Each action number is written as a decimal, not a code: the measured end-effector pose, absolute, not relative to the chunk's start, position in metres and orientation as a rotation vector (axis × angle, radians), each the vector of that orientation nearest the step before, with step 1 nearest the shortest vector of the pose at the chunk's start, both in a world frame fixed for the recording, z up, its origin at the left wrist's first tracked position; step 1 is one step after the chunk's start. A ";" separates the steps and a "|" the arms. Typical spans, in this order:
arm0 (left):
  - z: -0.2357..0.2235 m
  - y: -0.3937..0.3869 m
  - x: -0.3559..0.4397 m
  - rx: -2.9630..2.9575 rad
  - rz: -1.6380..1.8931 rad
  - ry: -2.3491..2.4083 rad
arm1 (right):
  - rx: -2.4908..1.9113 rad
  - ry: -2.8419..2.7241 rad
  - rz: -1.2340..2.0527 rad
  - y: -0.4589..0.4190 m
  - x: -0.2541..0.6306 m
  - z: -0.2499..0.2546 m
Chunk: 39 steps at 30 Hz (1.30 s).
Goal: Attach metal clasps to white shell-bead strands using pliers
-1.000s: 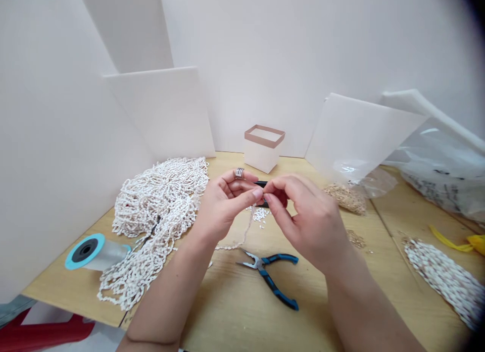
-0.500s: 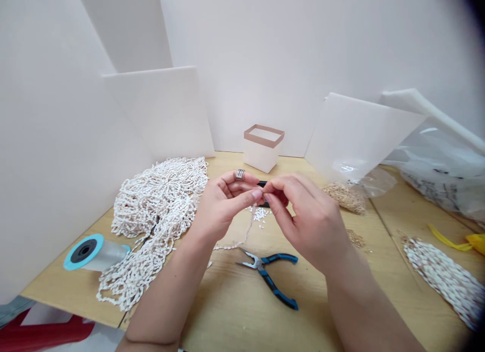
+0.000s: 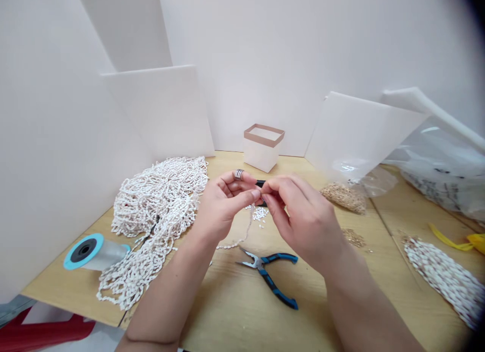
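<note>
My left hand (image 3: 223,205), a ring on one finger, pinches the upper end of a string of white beads (image 3: 248,231) between thumb and finger. The string hangs down and runs along the table to the left, passing behind my wrist. My right hand (image 3: 303,210) is closed in a pinch close to the left fingertips; the tiny thing between its fingers is too small to make out. Beneath the hands lie loose white beads (image 3: 259,214) and a black object (image 3: 260,183), mostly hidden. Nearer to me, blue-and-black pliers (image 3: 267,271) rest with their jaws apart.
A heap of white bead strands (image 3: 159,205) and a spool of clear line (image 3: 98,256) lie at left. A white box (image 3: 261,157) stands behind the hands. To the right are small gold pieces (image 3: 343,198), a plastic bag (image 3: 443,175) and bundled bead strands (image 3: 443,276).
My right hand has shifted slightly left, closer to the left fingertips. My left hand keeps its pinch on the bead string; the things on the table stay put.
</note>
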<state>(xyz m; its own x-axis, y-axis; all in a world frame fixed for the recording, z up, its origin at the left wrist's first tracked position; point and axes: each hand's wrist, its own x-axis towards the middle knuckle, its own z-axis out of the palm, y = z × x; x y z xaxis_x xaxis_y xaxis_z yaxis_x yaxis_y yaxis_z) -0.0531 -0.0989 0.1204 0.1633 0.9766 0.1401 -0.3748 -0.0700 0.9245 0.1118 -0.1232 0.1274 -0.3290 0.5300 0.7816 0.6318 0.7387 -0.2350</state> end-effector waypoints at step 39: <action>0.120 -0.105 -0.053 1.228 1.326 0.789 | -0.894 -1.961 -0.193 -0.121 0.115 0.129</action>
